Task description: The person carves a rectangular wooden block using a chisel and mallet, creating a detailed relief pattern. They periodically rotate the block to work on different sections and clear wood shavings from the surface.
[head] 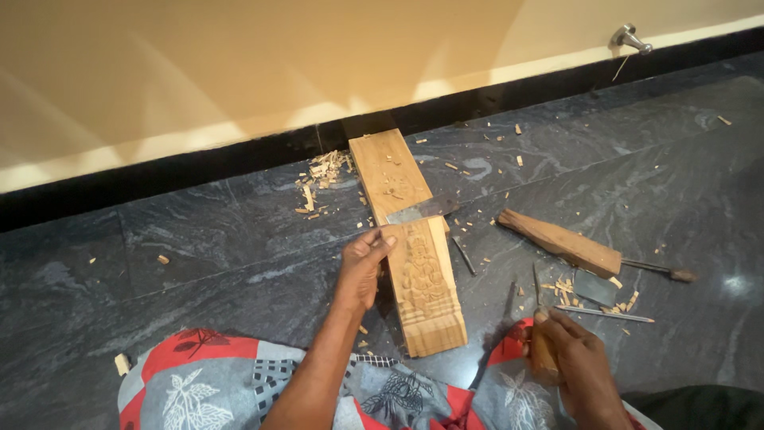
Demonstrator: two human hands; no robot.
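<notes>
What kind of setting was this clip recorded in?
Probably an informal woodcarving spot on an indoor floor, not a bench workshop. A carved wooden plank lies on dark polished stone tiles against a cream wall, with wood chips, a wooden mallet and chisels scattered around.
</notes>
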